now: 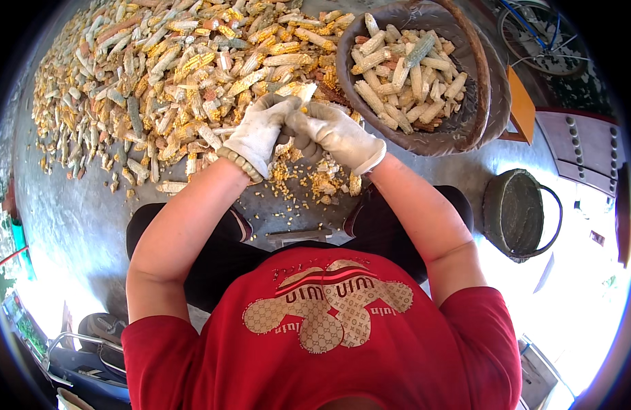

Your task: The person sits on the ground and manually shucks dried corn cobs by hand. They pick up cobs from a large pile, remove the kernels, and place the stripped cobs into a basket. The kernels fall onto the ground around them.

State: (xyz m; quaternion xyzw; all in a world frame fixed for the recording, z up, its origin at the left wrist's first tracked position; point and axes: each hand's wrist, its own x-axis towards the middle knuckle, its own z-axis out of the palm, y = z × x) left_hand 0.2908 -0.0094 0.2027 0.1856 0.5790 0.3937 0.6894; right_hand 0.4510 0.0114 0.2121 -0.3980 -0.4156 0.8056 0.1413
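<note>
My left hand (261,125) and my right hand (341,134), both in pale, soiled work gloves, meet in front of me. Between them they grip a corn cob (307,93). Its whitish end sticks out above the fingers, while the gloves hide most of it. A bit of yellow shows by my right thumb. Loose corn kernels (282,185) are scattered on the floor just below the hands. Beyond them spreads a large heap of corn cobs (167,77), some with yellow kernels on them and others largely bare.
A lined basket (346,84) with an arched handle holds many bare cobs (420,77) at upper right. A smaller dark basket (515,212) lies to the right. Between my feet is a low wooden piece (299,236). A bicycle wheel (541,38) stands at the far upper right.
</note>
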